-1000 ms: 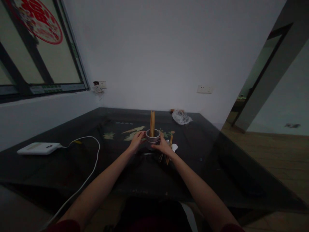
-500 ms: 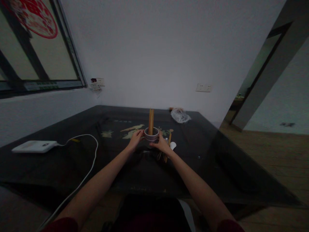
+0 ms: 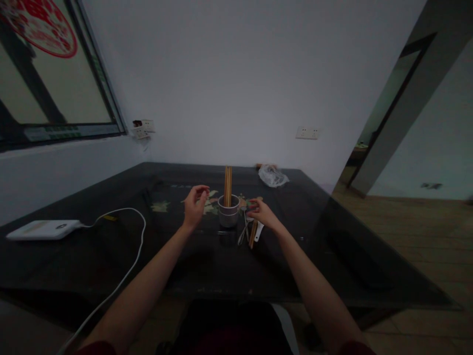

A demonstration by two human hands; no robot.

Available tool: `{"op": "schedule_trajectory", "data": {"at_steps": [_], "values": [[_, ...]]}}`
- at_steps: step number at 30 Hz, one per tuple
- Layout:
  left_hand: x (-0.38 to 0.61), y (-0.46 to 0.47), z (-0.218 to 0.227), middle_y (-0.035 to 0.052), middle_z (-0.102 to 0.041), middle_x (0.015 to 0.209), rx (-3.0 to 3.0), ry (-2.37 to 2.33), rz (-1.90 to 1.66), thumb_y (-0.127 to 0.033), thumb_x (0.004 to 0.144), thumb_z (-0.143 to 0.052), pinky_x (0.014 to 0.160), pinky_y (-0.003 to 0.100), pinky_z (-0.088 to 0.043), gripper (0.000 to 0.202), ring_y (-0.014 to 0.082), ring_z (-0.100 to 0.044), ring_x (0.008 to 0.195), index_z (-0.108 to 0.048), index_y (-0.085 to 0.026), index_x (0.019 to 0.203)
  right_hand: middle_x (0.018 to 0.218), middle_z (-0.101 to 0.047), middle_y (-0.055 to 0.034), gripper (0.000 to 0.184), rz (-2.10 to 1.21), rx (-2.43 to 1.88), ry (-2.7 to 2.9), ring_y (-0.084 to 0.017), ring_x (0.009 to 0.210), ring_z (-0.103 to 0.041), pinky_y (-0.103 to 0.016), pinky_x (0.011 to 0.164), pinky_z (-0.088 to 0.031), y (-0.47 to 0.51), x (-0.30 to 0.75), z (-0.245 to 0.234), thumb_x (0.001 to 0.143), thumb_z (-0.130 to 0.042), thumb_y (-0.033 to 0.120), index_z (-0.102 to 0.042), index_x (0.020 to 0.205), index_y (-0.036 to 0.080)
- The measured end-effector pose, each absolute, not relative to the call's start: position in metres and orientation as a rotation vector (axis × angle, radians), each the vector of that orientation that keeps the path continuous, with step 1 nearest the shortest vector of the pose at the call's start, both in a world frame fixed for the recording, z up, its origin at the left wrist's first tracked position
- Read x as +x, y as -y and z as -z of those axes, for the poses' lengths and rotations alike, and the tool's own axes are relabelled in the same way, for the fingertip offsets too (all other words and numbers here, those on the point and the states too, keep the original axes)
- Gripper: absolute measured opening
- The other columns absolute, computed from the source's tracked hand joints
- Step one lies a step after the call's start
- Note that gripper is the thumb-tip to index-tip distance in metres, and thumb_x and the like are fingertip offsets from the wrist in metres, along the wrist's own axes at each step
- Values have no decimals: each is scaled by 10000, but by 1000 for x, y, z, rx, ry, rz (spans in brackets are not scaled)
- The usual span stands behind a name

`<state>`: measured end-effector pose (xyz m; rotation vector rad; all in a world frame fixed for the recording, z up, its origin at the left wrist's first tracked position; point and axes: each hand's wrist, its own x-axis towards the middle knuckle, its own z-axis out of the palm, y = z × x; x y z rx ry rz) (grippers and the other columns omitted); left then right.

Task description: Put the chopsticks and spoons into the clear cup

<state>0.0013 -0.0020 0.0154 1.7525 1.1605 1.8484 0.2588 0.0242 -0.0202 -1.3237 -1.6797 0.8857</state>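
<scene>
Chopsticks (image 3: pixel 228 183) stand in a grey cup (image 3: pixel 228 218) on a dark table (image 3: pixel 295 266).
Left hand (image 3: pixel 195 206), empty and loosely curled, is beside it; right hand (image 3: pixel 265 214), fingers parted, nears a white spoon (image 3: pixel 259 230), contact unclear.

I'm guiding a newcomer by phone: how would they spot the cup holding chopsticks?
On the dark table, look between the left hand and the right hand. There sits a greyish cup, touched by neither. Unlike the utensils lying to its right, it stands upright, with tan chopsticks rising from it.
</scene>
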Motion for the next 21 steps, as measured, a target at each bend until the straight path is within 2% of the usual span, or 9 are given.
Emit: {"op": "schedule_trajectory", "data": {"at_steps": [3, 5, 7, 9, 12, 15, 21], "values": [[17, 29, -27, 53, -638, 836, 2011, -1141, -1619, -433, 839, -472, 799, 307, -476, 305, 173, -605, 775, -610, -186, 953, 807, -666, -35, 324, -718, -1417, 1719, -145, 699, -624, -275, 670, -508, -24, 278, 17, 680, -671, 169, -632, 1001, 150], [35, 46, -31, 53, -655, 809, 2238, -1078, -1279, -419, 827, -484, 798, 300, -459, 297, 176, -606, 750, -640, -189, 932, 746, -671, -32, 211, -633, -1470, 1739, -152, 690, -629, -256, 646, -496, -22, 287, 16, 716, -643, 196, -670, 921, 154], [58, 57, -32, 49, -672, 824, 2470, -991, -843, -390, 821, -504, 784, 278, -443, 254, 177, -611, 768, -660, -211, 912, 732, -680, -36, 154, -574, -1520, 1777, -156, 689, -633, -243, 628, -483, -20, 291, 15, 749, -616, 221, -688, 867, 154], [81, 62, -29, 46, -679, 806, 2580, -1005, -621, -367, 836, -485, 738, 257, -432, 235, 178, -616, 763, -662, -222, 889, 742, -692, -40, 137, -517, -1582, 1837, -157, 704, -638, -234, 629, -466, -16, 291, 14, 768, -599, 231, -697, 825, 155], [105, 60, -17, 66, -685, 796, 2617, -1201, -533, -352, 864, -441, 677, 254, -417, 260, 191, -629, 745, -661, -214, 842, 806, -710, -55, 133, -402, -1707, 1909, -170, 770, -651, -229, 655, -442, -9, 286, 11, 778, -591, 239, -701, 798, 168], [112, 57, -2, 73, -690, 800, 2576, -1388, -522, -376, 883, -411, 659, 258, -411, 293, 203, -642, 758, -659, -224, 847, 895, -713, -75, 161, -287, -1841, 1897, -198, 848, -655, -240, 672, -433, -4, 283, 8, 796, -580, 282, -702, 852, 193], [101, 62, 12, 76, -686, 770, 2551, -1467, -365, -468, 824, -493, 640, 271, -418, 297, 218, -651, 735, -651, -222, 771, 936, -701, -108, 195, -239, -1978, 1887, -221, 891, -652, -262, 695, -436, 1, 282, 8, 820, -550, 313, -696, 872, 195]]}}
